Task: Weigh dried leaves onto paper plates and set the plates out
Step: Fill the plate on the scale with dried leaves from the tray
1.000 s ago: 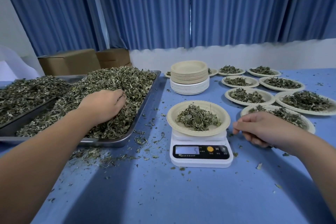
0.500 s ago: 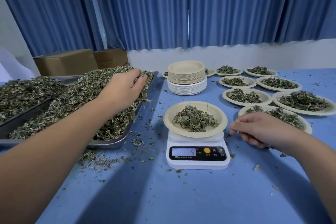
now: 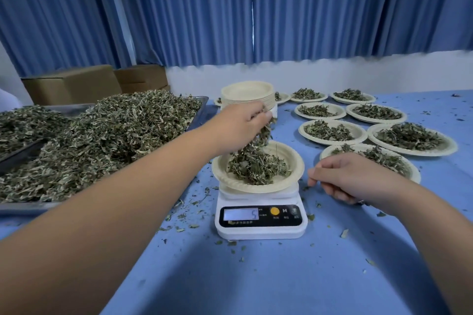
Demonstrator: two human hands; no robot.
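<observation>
On the blue table, a tray heaped with dried leaves is kept at the left as supply, filled plates are set out in rows far right, and a stack of empty plates is parked behind the scale. A paper plate with a leaf pile is centred on the scale, display reading 5 left unobstructed in front. The left hand is held just above that plate, fingers curled round a clump trailing down to the pile, likely a top-up; the right hand is held beside the plate rim, loosely curled, nothing seen held, probably ready to lift it off.
</observation>
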